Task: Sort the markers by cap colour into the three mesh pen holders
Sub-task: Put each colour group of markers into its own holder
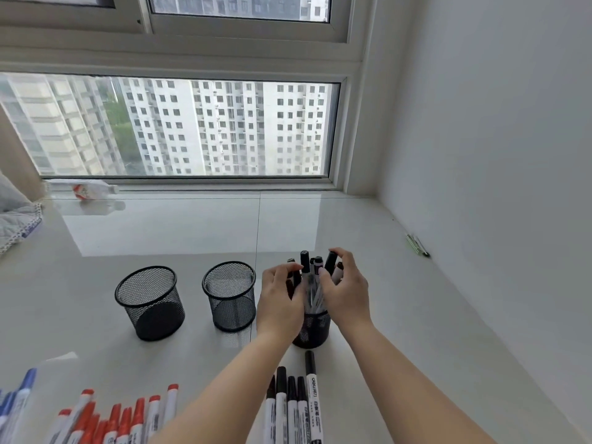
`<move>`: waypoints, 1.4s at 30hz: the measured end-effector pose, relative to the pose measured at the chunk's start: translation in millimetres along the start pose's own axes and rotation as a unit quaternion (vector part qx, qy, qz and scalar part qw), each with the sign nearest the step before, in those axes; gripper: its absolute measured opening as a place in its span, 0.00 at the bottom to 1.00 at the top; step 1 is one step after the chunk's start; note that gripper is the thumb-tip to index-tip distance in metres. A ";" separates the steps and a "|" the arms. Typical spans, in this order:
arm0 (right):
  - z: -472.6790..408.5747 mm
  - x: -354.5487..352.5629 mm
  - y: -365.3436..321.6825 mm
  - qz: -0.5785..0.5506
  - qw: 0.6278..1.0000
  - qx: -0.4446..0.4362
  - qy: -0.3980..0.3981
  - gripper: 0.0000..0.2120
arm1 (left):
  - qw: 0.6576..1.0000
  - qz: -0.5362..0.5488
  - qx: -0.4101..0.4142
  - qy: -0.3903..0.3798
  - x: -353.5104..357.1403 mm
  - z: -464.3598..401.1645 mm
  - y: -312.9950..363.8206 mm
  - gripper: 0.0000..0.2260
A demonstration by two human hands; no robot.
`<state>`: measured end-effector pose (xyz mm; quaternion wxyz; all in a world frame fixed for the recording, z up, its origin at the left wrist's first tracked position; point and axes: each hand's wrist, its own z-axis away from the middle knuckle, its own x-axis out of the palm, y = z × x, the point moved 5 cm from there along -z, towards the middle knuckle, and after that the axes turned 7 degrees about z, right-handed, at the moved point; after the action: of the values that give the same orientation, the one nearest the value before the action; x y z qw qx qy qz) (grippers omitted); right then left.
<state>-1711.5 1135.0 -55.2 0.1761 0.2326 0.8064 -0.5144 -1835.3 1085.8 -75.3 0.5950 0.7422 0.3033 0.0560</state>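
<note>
Three black mesh pen holders stand in a row on the glossy white surface. The left holder (150,302) and the middle holder (229,296) have nothing in them. The right holder (312,328) is full of black-capped markers (305,261) standing upright. My left hand (280,299) and my right hand (344,290) cup this bunch from both sides, fingers curled round the markers. More black-capped markers (290,408) lie in front of that holder. Red-capped markers (118,418) lie at the bottom left, blue-capped markers (19,398) at the far left edge.
A plastic bottle (86,189) lies on its side by the window sill at the back left. Pale cloth (16,219) sits at the left edge. A small green object (416,245) lies against the white wall on the right.
</note>
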 end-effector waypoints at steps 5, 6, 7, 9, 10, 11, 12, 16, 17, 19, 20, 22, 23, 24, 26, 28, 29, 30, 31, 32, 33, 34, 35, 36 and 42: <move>12.7 4.8 6.7 0.078 0.994 0.031 -0.074 0.19 | 0.998 0.008 0.011 -0.068 -10.1 10.2 1.1 0.17; 15.3 3.7 8.6 0.087 0.991 0.042 -0.088 0.21 | 0.997 0.007 0.010 -0.072 -13.4 13.2 2.0 0.19; 18.6 2.0 10.1 0.093 0.989 0.053 -0.100 0.23 | 0.997 0.004 0.008 -0.070 -17.7 17.3 2.4 0.21; 27.6 -5.1 11.1 0.096 0.988 0.068 -0.095 0.26 | 0.998 -0.022 0.011 -0.050 -28.0 27.0 1.3 0.22; 34.1 -10.1 10.9 0.096 0.990 0.071 -0.081 0.27 | 0.998 -0.041 0.007 -0.038 -33.4 32.9 -0.4 0.22; 41.8 -15.5 10.3 0.094 0.991 0.071 -0.063 0.26 | 0.998 -0.055 -0.002 -0.029 -38.5 39.2 -3.0 0.21; 50.4 -21.0 10.1 0.092 0.992 0.067 -0.046 0.25 | 0.998 -0.064 -0.018 -0.025 -43.0 46.0 -6.6 0.21; 89.4 -31.4 14.1 0.132 0.990 0.026 -0.048 0.13 | 0.988 -0.107 -0.094 -0.052 -55.4 78.6 -27.3 0.20; 97.7 -30.3 17.8 0.146 0.987 0.027 -0.065 0.10 | 0.983 -0.124 -0.113 -0.076 -55.1 87.8 -32.8 0.21; 113.2 -26.3 26.3 0.162 0.979 0.056 -0.108 0.08 | 0.969 -0.161 -0.142 -0.124 -51.3 106.7 -41.3 0.23; 120.6 -22.5 29.5 0.164 0.975 0.074 -0.133 0.08 | 0.963 -0.177 -0.150 -0.138 -49.6 114.8 -43.6 0.24; 135.6 -11.6 31.1 0.147 0.964 0.094 -0.199 0.09 | 0.954 -0.209 -0.152 -0.151 -46.7 126.8 -44.2 0.25; 142.9 -5.7 29.8 0.130 0.959 0.095 -0.231 0.10 | 0.950 -0.225 -0.149 -0.154 -45.5 131.1 -43.7 0.26; 149.1 -0.6 28.2 0.116 0.956 0.092 -0.254 0.11 | 0.948 -0.238 -0.147 -0.153 -44.4 134.4 -43.1 0.27; 156.6 4.5 25.6 0.116 0.952 0.083 -0.269 0.12 | 0.945 -0.255 -0.145 -0.146 -42.8 139.7 -41.8 0.28; 159.0 5.1 24.9 0.127 0.951 0.084 -0.271 0.14 | 0.943 -0.268 -0.143 -0.135 -41.4 143.8 -40.9 0.28; 159.6 5.2 24.9 0.126 0.950 0.086 -0.273 0.14 | 0.942 -0.275 -0.141 -0.130 -40.9 145.3 -41.4 0.29; 160.0 4.9 24.9 0.125 0.949 0.087 -0.276 0.14 | 0.941 -0.280 -0.141 -0.127 -40.4 146.6 -42.4 0.29; 160.3 4.1 25.0 0.122 0.949 0.089 -0.278 0.14 | 0.940 -0.282 -0.143 -0.125 -40.0 147.2 -43.4 0.30; 160.4 3.3 25.7 0.121 0.948 0.091 -0.280 0.14 | 0.941 -0.281 -0.145 -0.123 -39.9 147.5 -44.1 0.30; 160.6 2.9 26.5 0.121 0.947 0.093 -0.282 0.15 | 0.942 -0.277 -0.148 -0.120 -40.2 147.5 -45.0 0.30; 160.8 2.7 27.2 0.125 0.947 0.092 -0.282 0.15 | 0.943 -0.273 -0.152 -0.117 -40.8 147.9 -46.0 0.29; 161.0 2.2 27.5 0.128 0.947 0.091 -0.281 0.16 | 0.943 -0.272 -0.154 -0.113 -41.6 148.5 -46.9 0.28; 161.0 1.7 27.6 0.129 0.948 0.090 -0.278 0.16 | 0.942 -0.277 -0.152 -0.113 -42.7 148.8 -47.0 0.28; 162.7 2.9 29.6 0.121 0.953 0.111 -0.252 0.21 | 0.935 -0.313 -0.120 -0.114 -43.6 151.7 -51.3 0.24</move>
<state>-1690.1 998.0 -145.4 0.4079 0.2093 0.6389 -0.6177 -1823.0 939.9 -153.5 0.6973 0.5345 0.4415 -0.1821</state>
